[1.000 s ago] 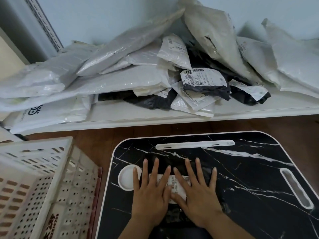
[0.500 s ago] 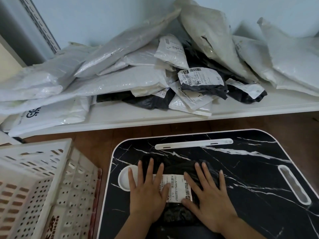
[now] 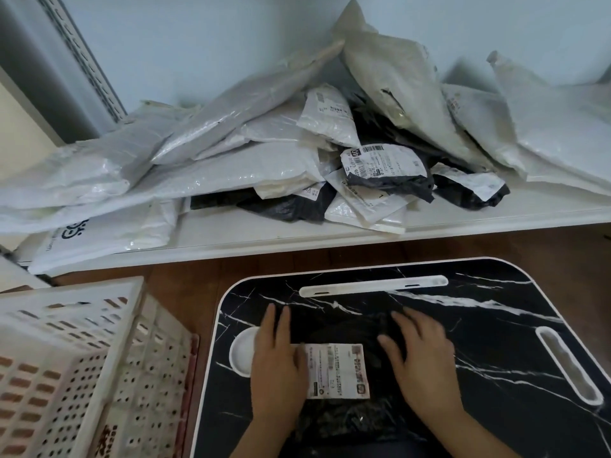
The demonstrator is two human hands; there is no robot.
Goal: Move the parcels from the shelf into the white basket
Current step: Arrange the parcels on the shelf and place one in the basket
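Note:
A black plastic parcel (image 3: 344, 328) with a white shipping label (image 3: 337, 370) lies flat on the black marble-patterned lap tray (image 3: 479, 325). My left hand (image 3: 277, 368) presses flat on the parcel's left side, fingers together. My right hand (image 3: 420, 361) presses flat on its right side, fingers spread. The label shows between the two hands. A heap of white and black parcels (image 3: 264, 166) covers the white shelf (image 3: 264, 236) beyond the tray. The white basket (image 3: 76, 365) stands at the lower left, beside the tray.
Brown wooden floor (image 3: 185, 279) runs between the shelf edge and the tray. The tray has a white slot (image 3: 373, 285) near its far edge, a round recess (image 3: 241, 352) at the left and a long recess (image 3: 568, 365) at the right. A grey slotted rail (image 3: 76, 57) stands at upper left.
Both hands slid apart across the black parcel, the left one leftward and the right one rightward, uncovering the white label between them.

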